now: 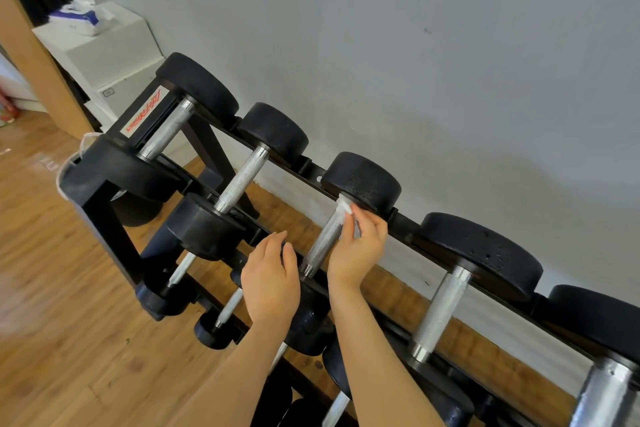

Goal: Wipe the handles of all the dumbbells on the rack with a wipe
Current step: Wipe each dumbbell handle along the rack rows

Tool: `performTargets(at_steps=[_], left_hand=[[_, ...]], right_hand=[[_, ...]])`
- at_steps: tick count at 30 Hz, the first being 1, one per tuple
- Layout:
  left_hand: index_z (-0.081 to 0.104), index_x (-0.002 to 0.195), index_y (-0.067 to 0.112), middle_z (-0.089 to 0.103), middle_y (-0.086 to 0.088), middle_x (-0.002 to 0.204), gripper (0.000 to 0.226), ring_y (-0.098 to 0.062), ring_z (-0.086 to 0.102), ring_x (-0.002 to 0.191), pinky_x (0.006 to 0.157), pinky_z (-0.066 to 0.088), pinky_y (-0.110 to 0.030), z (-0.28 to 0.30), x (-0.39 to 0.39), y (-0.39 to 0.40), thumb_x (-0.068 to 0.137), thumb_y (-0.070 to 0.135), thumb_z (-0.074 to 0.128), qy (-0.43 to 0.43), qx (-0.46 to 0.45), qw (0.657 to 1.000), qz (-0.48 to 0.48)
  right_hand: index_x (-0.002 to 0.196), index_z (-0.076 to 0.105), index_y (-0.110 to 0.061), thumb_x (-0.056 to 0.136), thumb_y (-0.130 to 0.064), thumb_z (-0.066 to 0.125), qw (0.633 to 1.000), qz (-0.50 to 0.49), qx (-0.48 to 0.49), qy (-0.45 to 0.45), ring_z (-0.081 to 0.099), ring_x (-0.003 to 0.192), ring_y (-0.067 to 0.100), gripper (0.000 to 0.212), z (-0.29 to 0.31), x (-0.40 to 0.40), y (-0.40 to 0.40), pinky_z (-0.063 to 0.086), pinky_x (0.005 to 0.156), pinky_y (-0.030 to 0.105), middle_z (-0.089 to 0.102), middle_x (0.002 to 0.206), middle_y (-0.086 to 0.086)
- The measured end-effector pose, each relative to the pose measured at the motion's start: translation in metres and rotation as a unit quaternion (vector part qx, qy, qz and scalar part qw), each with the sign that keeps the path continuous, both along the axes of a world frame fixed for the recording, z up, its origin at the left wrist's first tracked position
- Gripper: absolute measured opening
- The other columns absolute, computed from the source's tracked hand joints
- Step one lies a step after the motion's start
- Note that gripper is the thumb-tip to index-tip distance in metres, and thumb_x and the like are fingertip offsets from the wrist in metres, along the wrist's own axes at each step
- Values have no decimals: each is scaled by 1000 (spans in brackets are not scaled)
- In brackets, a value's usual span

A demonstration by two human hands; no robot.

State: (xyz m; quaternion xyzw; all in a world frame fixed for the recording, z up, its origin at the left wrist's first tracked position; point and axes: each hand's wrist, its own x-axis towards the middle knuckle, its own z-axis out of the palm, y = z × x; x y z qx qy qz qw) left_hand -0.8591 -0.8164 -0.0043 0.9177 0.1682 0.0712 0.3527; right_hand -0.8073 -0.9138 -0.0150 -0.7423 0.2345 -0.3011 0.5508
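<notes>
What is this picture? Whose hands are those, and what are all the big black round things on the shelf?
The picture comes from a camera worn on a person's head, so you look down at that person's own two hands. The black round things are the heavy ends of dumbbells, weights people lift to get strong. Each has a shiny metal handle in the middle. They sit in rows on a black rack by a grey wall, above a wooden floor.

The right hand pinches a small white wipe in its fingers and presses it on the far end of the third dumbbell's handle to clean it. The left hand rests on that dumbbell's near black end. On a white cabinet in the far corner lies a pack of wipes.
</notes>
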Motion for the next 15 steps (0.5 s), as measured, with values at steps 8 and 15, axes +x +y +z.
performTargets(at_steps=[8, 15], left_hand=[[64, 125, 18, 65, 2, 125, 32, -15, 56, 118, 98, 32, -25, 0, 0, 0, 102, 25, 43, -7, 11, 1000, -4], [63, 126, 19, 65, 2, 125, 34, -17, 55, 119, 98, 32, -25, 1, -1, 2, 103, 28, 40, 7, 6, 1000, -11]], right_hand=[[111, 71, -12, 89, -13, 65, 999, 32, -16, 10, 59, 91, 14, 22, -18, -14, 8, 58, 74, 27, 54, 103, -4], [113, 69, -12, 87, -11, 67, 987, 54, -151, 6, 50, 99, 4, 26, -5, -1, -5, 51, 78, 25, 68, 104, 3]])
